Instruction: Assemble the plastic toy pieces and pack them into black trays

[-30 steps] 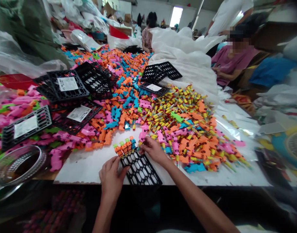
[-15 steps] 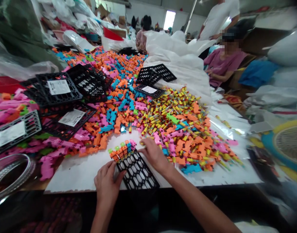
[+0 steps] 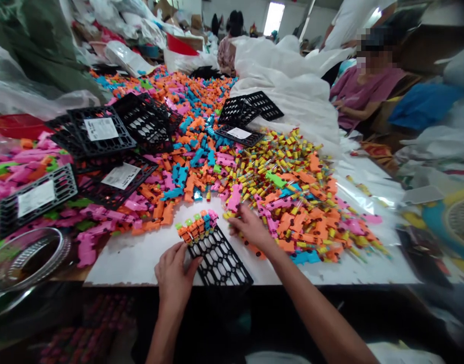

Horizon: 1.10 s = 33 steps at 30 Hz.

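A black plastic grid tray (image 3: 222, 255) leans at the table's front edge, tilted toward me. Along its top row sit several small toy cars (image 3: 197, 227) in orange, blue and pink, with green bits above some. My left hand (image 3: 174, 268) is closed on the tray's left edge, thumb over the front. To the right of the tray, my right hand (image 3: 250, 230) has its fingers curled at the pile's edge. A pink toy car (image 3: 235, 196) stands up at those fingertips and appears held. Small yellow pieces (image 3: 228, 215) lie by the fingers, partly hidden.
Yellow-ended clear tubes (image 3: 262, 162) and orange toy cars (image 3: 307, 222) heap up on the right. More black trays (image 3: 98, 134) with white labels lie on the left heap. A clear round container (image 3: 45, 253) stands at left. A person in a pink shirt (image 3: 368, 93) sits at back right.
My right hand has moved away from the tray's top right corner to the right, and a pink toy car now shows at its fingertips. My left hand keeps hold of the tray. The view has shifted slightly.
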Available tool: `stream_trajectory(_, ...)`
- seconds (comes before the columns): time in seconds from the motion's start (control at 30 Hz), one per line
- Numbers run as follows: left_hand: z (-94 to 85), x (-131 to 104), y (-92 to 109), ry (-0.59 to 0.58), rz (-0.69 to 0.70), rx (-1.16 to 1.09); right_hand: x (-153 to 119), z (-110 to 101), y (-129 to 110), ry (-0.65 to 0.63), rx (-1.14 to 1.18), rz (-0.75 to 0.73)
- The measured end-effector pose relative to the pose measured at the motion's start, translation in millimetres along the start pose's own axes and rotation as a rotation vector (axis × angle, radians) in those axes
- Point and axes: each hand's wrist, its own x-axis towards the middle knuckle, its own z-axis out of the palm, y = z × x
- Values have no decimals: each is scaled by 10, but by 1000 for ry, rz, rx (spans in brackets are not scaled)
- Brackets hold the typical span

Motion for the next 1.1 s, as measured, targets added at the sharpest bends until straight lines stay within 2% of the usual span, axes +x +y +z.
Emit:
stream_trajectory(0.07,-4,1,3,-17,-10,5,96,146,75,-129,175,48)
stream_trajectory(0.13,-1,2,-4,-30,-10,4,174,245,153,-168,210,70)
stream_trajectory(0.2,1,0,-5,-27,-2,4,220,287,219,-140,185,65)
stream_trajectory(0.3,0,-3,7,-16,-4,12,231,279,274,-90,82,-67)
stream_trajectory(0.37,4,-6,13,-14,-8,16,221,263,295,-102,63,-138)
stream_trajectory(0.53,23,-22,0,-6,10,14,215,252,371,-138,175,-121)
stream_trajectory(0.6,24,-28,-5,-8,13,14,207,260,394,-130,86,-184)
stream_trajectory(0.73,15,-25,-9,-7,7,20,183,296,348,-55,-241,-372)
stream_trajectory(0.8,15,-14,-8,2,2,24,197,291,282,-76,-312,-419)
stream_trajectory(0.9,20,7,-2,11,-14,29,226,152,167,-147,-360,-485)
stream_trajectory(1.0,19,13,6,12,-12,16,175,-141,82,-75,-526,-583)
stream_trajectory(1.1,11,12,11,-1,-27,0,45,-412,37,-8,-830,-598)
